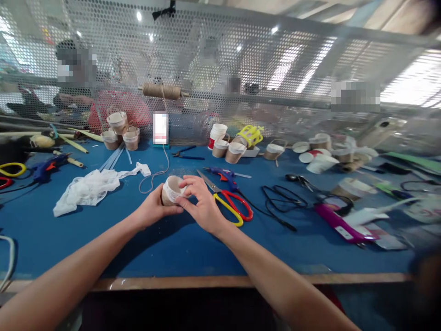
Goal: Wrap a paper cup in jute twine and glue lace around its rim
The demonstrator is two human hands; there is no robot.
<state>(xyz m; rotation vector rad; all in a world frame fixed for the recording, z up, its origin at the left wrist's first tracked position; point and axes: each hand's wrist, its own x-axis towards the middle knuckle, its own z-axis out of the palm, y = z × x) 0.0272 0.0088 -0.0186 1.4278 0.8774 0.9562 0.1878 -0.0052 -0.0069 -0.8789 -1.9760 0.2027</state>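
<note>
Just above the blue table, my left hand (151, 208) is wrapped round the side of a small brown paper cup (168, 195) with white lace about its rim. The fingers of my right hand (201, 202) press the white lace against the cup's right side and edge. The cup's mouth tilts up toward me. Right of my hands lie scissors (232, 204) with red and yellow handles and a blue glue gun (223, 177). A crumpled heap of white lace (91, 187) rests to the left.
Finished-looking small cups with twine handles (120, 131) stand at the back left, and more cups (229, 149) at the back middle. A twine spool (161, 91) hangs on the perforated metal screen (131, 55). Pliers (189, 152), black cable (284, 200) and a purple tool (339, 223) lie about.
</note>
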